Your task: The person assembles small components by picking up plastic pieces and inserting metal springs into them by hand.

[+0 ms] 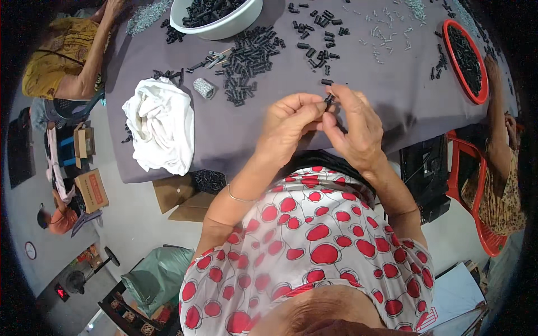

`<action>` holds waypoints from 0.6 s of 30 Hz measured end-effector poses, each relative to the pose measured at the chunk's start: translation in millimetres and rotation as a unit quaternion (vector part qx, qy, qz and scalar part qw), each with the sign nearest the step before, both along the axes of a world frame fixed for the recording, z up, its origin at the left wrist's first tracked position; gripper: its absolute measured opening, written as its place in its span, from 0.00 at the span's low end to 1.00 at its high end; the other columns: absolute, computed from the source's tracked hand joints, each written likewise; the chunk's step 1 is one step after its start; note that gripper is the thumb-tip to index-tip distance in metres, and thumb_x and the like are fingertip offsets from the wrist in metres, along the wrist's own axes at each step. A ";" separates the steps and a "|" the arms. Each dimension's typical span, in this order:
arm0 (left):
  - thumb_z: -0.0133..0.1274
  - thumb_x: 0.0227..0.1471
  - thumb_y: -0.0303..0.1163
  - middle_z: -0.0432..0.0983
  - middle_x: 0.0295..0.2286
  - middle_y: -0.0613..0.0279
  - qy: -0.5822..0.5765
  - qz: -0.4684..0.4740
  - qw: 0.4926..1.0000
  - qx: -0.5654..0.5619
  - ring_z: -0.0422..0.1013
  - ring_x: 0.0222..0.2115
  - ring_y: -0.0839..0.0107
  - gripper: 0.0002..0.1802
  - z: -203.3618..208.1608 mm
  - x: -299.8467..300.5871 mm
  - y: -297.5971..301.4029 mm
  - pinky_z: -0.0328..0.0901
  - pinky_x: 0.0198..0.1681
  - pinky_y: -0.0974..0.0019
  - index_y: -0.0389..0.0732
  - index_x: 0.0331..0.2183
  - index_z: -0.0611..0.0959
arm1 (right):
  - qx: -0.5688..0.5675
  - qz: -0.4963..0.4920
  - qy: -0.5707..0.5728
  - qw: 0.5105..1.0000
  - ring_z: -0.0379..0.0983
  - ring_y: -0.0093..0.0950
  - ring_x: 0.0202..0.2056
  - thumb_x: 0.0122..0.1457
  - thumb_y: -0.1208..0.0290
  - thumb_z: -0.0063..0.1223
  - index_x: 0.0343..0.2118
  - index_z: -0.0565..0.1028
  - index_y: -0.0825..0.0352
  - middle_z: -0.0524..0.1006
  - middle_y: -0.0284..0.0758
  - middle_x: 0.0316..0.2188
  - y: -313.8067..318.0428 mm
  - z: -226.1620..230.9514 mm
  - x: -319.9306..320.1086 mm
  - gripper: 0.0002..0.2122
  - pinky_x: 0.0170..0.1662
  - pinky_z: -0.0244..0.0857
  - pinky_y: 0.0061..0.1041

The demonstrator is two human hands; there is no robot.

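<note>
My left hand (288,124) pinches a small black plastic part (329,101) between thumb and fingers, just over the table's near edge. My right hand (357,124) closes on the same part from the other side, its forefinger at the upper end and its thumb near the lower end. The fingertips cover some of the part. Just beyond them a short black tube (327,82) lies on the table. Farther off are loose black tubes (320,55) and, to the left, a dense pile of black parts (245,64).
A white basin (218,29) of black parts stands at the far left, and a red-rimmed tray (485,84) at the right. Nearer left are a white cloth (158,126) and a silvery cylinder (204,88). Small clear pieces (386,33) lie far right. Other people sit at both sides.
</note>
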State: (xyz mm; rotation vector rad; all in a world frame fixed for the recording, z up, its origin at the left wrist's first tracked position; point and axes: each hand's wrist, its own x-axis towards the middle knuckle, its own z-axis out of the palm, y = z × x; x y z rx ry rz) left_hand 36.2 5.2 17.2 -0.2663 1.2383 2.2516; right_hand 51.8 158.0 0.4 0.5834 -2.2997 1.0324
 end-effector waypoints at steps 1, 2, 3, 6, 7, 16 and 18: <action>0.52 0.53 0.27 0.78 0.31 0.60 0.000 0.000 1.000 0.000 0.74 0.30 0.75 0.08 -0.3 -0.1 1.0 0.69 0.34 0.72 0.34 0.34 0.80 | 0.002 -0.006 0.005 1.000 0.72 0.38 0.33 0.36 0.86 0.58 0.47 0.67 0.73 0.74 0.42 0.34 -0.6 -1.1 0.0 0.28 0.35 0.67 0.31; 0.52 0.53 0.27 0.78 0.30 0.61 0.016 -0.003 1.000 -0.019 0.73 0.29 0.77 0.08 -1.1 -0.3 2.7 0.68 0.33 0.73 0.34 0.34 0.80 | 0.004 -0.012 0.010 1.000 0.72 0.38 0.33 0.35 0.86 0.57 0.47 0.67 0.74 0.74 0.43 0.34 -0.9 -1.8 -0.2 0.28 0.35 0.67 0.31; 0.53 0.52 0.27 0.78 0.29 0.62 0.032 -0.006 0.999 -0.038 0.73 0.28 0.78 0.08 -1.7 -0.5 4.3 0.68 0.33 0.75 0.33 0.33 0.80 | 0.004 -0.012 0.010 1.000 0.72 0.38 0.33 0.35 0.86 0.57 0.47 0.67 0.74 0.74 0.43 0.34 -0.7 -1.9 -0.3 0.28 0.35 0.67 0.31; 0.54 0.51 0.25 0.78 0.27 0.62 0.111 0.031 0.988 -0.104 0.72 0.26 0.79 0.06 -3.0 0.9 6.0 0.68 0.31 0.75 0.32 0.32 0.80 | 0.002 0.002 0.016 1.000 0.72 0.39 0.33 0.35 0.86 0.57 0.47 0.66 0.74 0.74 0.43 0.34 -2.8 -2.8 -0.3 0.29 0.36 0.67 0.31; 0.54 0.51 0.25 0.78 0.27 0.62 0.111 0.030 0.988 -0.103 0.72 0.26 0.79 0.06 -2.7 0.2 6.8 0.68 0.31 0.75 0.32 0.32 0.80 | -0.002 0.006 0.009 1.000 0.71 0.39 0.34 0.35 0.86 0.57 0.47 0.67 0.73 0.74 0.43 0.35 -2.8 -2.1 -0.2 0.29 0.36 0.67 0.32; 0.53 0.48 0.22 0.77 0.25 0.60 0.058 0.046 0.996 -0.050 0.72 0.25 0.77 0.04 -4.7 -6.5 6.1 0.67 0.30 0.75 0.31 0.29 0.80 | 0.044 -0.051 0.009 0.998 0.70 0.37 0.34 0.35 0.74 0.63 0.44 0.70 0.68 0.71 0.38 0.33 1.7 8.4 -7.0 0.27 0.35 0.68 0.30; 0.53 0.49 0.22 0.77 0.25 0.60 0.062 0.046 0.995 -0.057 0.72 0.25 0.77 0.04 -6.6 -6.6 6.6 0.67 0.29 0.75 0.31 0.29 0.80 | 0.102 -0.028 -0.041 0.994 0.69 0.35 0.31 0.37 0.70 0.63 0.39 0.71 0.67 0.70 0.36 0.29 2.3 9.2 -7.6 0.22 0.31 0.67 0.31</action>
